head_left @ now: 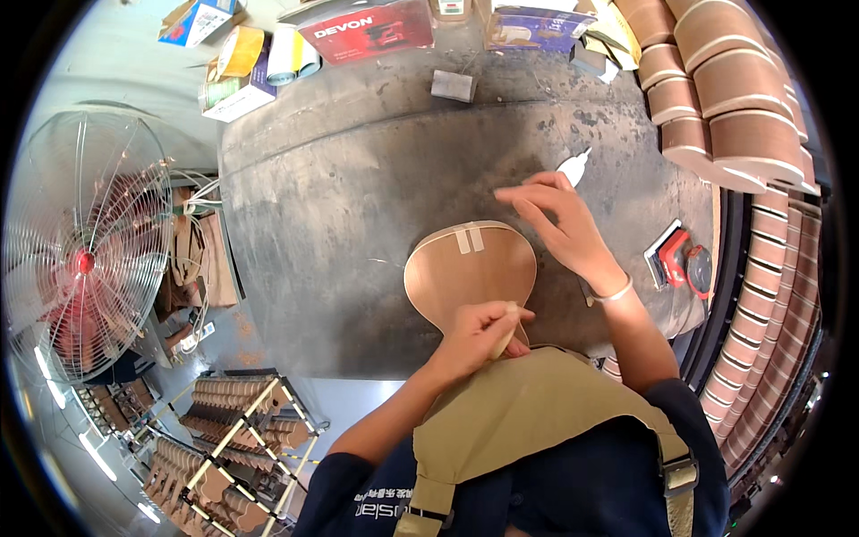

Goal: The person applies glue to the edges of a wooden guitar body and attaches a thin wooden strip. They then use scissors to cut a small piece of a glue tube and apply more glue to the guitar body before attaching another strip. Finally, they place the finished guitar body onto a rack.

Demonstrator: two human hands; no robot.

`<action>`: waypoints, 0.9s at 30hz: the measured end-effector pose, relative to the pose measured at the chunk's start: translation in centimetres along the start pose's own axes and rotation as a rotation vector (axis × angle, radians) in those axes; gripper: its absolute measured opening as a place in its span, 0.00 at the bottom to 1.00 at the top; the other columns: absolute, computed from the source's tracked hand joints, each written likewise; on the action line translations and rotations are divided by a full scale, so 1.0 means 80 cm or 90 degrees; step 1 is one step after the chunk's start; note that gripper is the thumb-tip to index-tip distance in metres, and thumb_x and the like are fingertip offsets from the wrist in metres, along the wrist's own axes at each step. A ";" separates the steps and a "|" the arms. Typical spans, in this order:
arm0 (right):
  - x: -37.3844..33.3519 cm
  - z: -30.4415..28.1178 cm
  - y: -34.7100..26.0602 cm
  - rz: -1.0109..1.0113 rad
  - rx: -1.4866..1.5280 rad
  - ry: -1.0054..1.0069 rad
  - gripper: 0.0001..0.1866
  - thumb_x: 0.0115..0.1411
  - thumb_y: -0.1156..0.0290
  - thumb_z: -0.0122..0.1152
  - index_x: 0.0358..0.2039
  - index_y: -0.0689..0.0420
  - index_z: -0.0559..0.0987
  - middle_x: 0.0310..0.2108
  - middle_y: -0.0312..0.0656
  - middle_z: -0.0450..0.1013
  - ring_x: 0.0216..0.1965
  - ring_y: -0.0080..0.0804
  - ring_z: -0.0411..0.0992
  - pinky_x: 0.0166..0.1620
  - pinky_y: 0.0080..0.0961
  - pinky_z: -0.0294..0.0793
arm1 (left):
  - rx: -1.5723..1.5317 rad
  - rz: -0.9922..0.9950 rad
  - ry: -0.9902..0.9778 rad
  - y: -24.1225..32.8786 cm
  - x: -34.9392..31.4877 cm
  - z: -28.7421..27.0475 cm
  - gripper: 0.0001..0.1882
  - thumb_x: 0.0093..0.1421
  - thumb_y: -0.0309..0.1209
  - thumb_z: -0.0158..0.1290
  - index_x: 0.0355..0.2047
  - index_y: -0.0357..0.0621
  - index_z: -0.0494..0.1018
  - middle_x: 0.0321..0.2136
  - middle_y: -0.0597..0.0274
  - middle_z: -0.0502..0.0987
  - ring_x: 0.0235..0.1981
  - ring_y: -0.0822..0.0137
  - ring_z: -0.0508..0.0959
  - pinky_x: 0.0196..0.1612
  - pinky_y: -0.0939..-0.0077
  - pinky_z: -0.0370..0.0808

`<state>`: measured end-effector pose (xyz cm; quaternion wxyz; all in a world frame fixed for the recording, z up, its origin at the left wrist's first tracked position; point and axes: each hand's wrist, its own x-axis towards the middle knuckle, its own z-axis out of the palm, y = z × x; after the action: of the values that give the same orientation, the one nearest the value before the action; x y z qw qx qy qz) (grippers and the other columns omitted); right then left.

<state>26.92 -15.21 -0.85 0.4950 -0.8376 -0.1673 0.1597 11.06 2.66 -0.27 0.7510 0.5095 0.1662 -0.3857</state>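
Note:
On the dark worktop lies a small rounded wooden instrument body (470, 277), light brown with a pale edge. Two short strips of masking tape (469, 239) cross its far edge. My left hand (479, 336) is at its near end, fingers curled round a narrow pale tan thing, mostly hidden, whose kind I cannot make out. Raised to the right of the body, my right hand (564, 224) has index finger and thumb stretched out and apart, holding nothing visible. Just beyond it is a white nozzle bottle (574, 167), partly covered by the hand.
A grey block (453, 86) sits toward the back, near boxes (371, 31). At the right lie a red-and-black tool (671, 255) and stacked curved wooden pieces (738, 80). A large fan (85, 259) stands left, above a rack of wooden parts (237, 430).

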 end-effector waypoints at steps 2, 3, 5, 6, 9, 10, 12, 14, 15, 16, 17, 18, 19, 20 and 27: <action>-0.041 -0.002 0.010 0.018 0.013 -0.105 0.13 0.61 0.64 0.72 0.45 0.52 0.89 0.41 0.37 0.84 0.49 0.39 0.73 0.55 0.34 0.74 | -0.107 0.026 0.012 -0.003 -0.007 -0.009 0.18 0.76 0.30 0.47 0.56 0.30 0.77 0.40 0.54 0.85 0.39 0.64 0.88 0.44 0.72 0.83; -0.056 0.000 -0.003 0.018 0.044 -0.152 0.12 0.60 0.66 0.74 0.44 0.52 0.89 0.38 0.36 0.83 0.46 0.36 0.73 0.53 0.33 0.74 | -0.090 0.018 -0.005 -0.009 -0.007 -0.013 0.20 0.75 0.28 0.46 0.61 0.30 0.74 0.43 0.53 0.84 0.42 0.61 0.87 0.47 0.70 0.84; -0.080 0.014 -0.015 -0.010 0.096 -0.186 0.12 0.55 0.67 0.79 0.40 0.52 0.90 0.34 0.35 0.82 0.41 0.31 0.74 0.48 0.31 0.75 | -0.057 0.039 -0.030 -0.009 0.000 -0.008 0.19 0.75 0.27 0.46 0.60 0.30 0.74 0.43 0.51 0.84 0.42 0.60 0.87 0.48 0.69 0.85; -0.087 0.018 -0.013 0.038 0.136 -0.186 0.11 0.55 0.68 0.79 0.39 0.53 0.90 0.34 0.35 0.82 0.41 0.31 0.74 0.47 0.31 0.75 | -0.039 0.049 -0.042 -0.009 0.002 -0.005 0.18 0.74 0.26 0.45 0.59 0.29 0.74 0.43 0.50 0.84 0.43 0.60 0.87 0.49 0.68 0.85; -0.096 0.023 -0.015 0.146 0.245 -0.157 0.07 0.55 0.71 0.78 0.34 0.56 0.90 0.31 0.36 0.82 0.38 0.30 0.75 0.45 0.28 0.74 | -0.030 0.035 -0.011 -0.004 0.001 0.007 0.17 0.74 0.25 0.45 0.56 0.28 0.75 0.42 0.48 0.84 0.42 0.60 0.87 0.49 0.67 0.85; -0.098 0.026 -0.012 0.095 0.235 -0.126 0.06 0.55 0.72 0.78 0.34 0.56 0.90 0.31 0.36 0.82 0.37 0.30 0.75 0.45 0.27 0.74 | -0.045 0.015 0.004 -0.002 0.001 0.010 0.16 0.74 0.25 0.45 0.55 0.28 0.75 0.42 0.48 0.84 0.42 0.60 0.87 0.50 0.67 0.85; -0.105 0.036 -0.001 -0.002 0.213 -0.059 0.06 0.55 0.74 0.77 0.34 0.56 0.90 0.30 0.36 0.82 0.36 0.31 0.75 0.43 0.25 0.74 | -0.072 -0.029 0.032 0.003 0.000 0.014 0.15 0.74 0.25 0.44 0.53 0.28 0.75 0.42 0.48 0.83 0.42 0.59 0.87 0.50 0.66 0.86; -0.108 0.042 -0.001 -0.051 0.164 -0.018 0.06 0.54 0.75 0.77 0.34 0.54 0.90 0.30 0.36 0.83 0.36 0.31 0.76 0.43 0.26 0.74 | -0.103 -0.032 0.043 0.004 -0.001 0.017 0.15 0.75 0.26 0.45 0.54 0.29 0.75 0.42 0.47 0.83 0.43 0.59 0.87 0.49 0.66 0.86; -0.108 0.044 -0.001 -0.076 0.138 0.002 0.07 0.53 0.75 0.77 0.34 0.54 0.90 0.30 0.36 0.83 0.36 0.31 0.76 0.43 0.27 0.74 | -0.119 -0.033 0.049 0.004 -0.002 0.018 0.15 0.75 0.26 0.45 0.54 0.29 0.75 0.42 0.47 0.83 0.43 0.58 0.87 0.49 0.66 0.86; -0.107 0.045 -0.002 -0.106 0.099 0.029 0.07 0.53 0.75 0.77 0.33 0.53 0.90 0.30 0.35 0.83 0.36 0.32 0.77 0.44 0.28 0.75 | -0.116 -0.030 0.054 0.003 -0.001 0.019 0.15 0.75 0.27 0.45 0.54 0.29 0.75 0.42 0.47 0.83 0.42 0.58 0.87 0.48 0.66 0.87; -0.106 0.045 -0.004 -0.136 0.059 0.055 0.07 0.53 0.75 0.78 0.33 0.53 0.89 0.30 0.35 0.83 0.37 0.32 0.77 0.45 0.29 0.75 | -0.113 -0.027 0.060 0.001 0.001 0.021 0.15 0.76 0.27 0.45 0.54 0.30 0.74 0.42 0.47 0.83 0.42 0.57 0.87 0.48 0.65 0.87; -0.105 0.044 -0.005 -0.166 0.020 0.081 0.07 0.53 0.74 0.78 0.33 0.52 0.89 0.30 0.35 0.83 0.37 0.32 0.77 0.45 0.30 0.76 | -0.111 -0.023 0.066 0.003 0.002 0.023 0.15 0.76 0.28 0.46 0.54 0.30 0.74 0.41 0.46 0.83 0.42 0.56 0.88 0.48 0.65 0.87; -0.102 0.042 -0.006 -0.167 0.019 0.085 0.06 0.53 0.74 0.77 0.33 0.52 0.89 0.30 0.34 0.83 0.37 0.33 0.77 0.46 0.31 0.76 | -0.114 -0.041 0.081 0.008 0.001 0.023 0.15 0.76 0.28 0.46 0.54 0.30 0.74 0.40 0.47 0.83 0.40 0.56 0.88 0.47 0.65 0.87; -0.096 0.039 -0.006 -0.169 0.019 0.087 0.06 0.53 0.74 0.77 0.33 0.52 0.89 0.30 0.34 0.83 0.37 0.33 0.77 0.46 0.31 0.76 | -0.117 -0.058 0.097 0.023 -0.001 0.026 0.15 0.76 0.29 0.47 0.54 0.29 0.73 0.39 0.47 0.84 0.39 0.56 0.88 0.46 0.65 0.87; -0.042 0.034 0.017 -0.089 0.023 0.078 0.03 0.54 0.73 0.76 0.31 0.52 0.89 0.29 0.34 0.83 0.37 0.35 0.74 0.45 0.31 0.76 | -0.093 -0.108 0.072 0.024 0.013 0.020 0.21 0.78 0.37 0.47 0.58 0.28 0.70 0.22 0.53 0.81 0.29 0.57 0.88 0.37 0.66 0.85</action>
<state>22.93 -15.18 -2.92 0.5289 -0.8232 -0.1917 0.0766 12.91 1.14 1.00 0.7403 0.4586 0.2786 -0.4049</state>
